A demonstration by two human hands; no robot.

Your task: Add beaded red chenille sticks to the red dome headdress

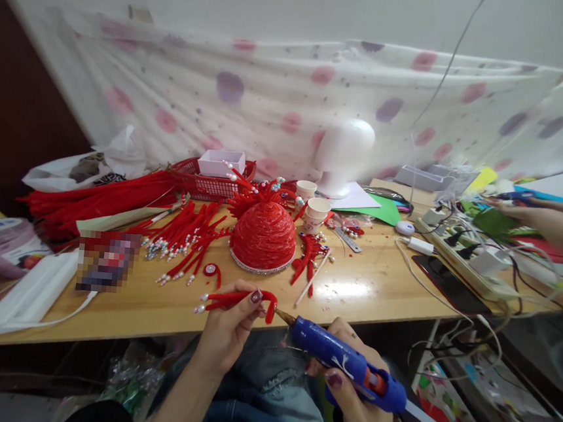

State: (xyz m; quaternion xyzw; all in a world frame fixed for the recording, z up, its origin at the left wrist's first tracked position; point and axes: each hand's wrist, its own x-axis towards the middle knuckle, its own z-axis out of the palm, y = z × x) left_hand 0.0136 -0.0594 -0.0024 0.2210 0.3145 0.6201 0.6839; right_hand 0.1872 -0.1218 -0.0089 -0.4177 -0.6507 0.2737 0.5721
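Note:
Between the thumb and fingers of my left hand (226, 331) is a bent red pipe cleaner (268, 296), its stems tipped with pearl beads at the left. My right hand (357, 388) wraps round a blue hot glue gun (331, 347) with a white glue stick in its back. The gun's nozzle points left, at or very near the pipe cleaner's curled end; I cannot tell if they touch. Behind my hands a red dome-shaped headpiece (263, 236) with a beaded rim stands on the table. A small red curl with a round ornament (211, 270) lies left of it.
Beaded red stems (186, 229) and a phone-like blurred item lie leftward. Paper cups (317, 213) and a white foam head (344, 154) stand behind. At right are a power strip (465, 256), cables, a dark phone (452, 284) and another person's hands (522, 215).

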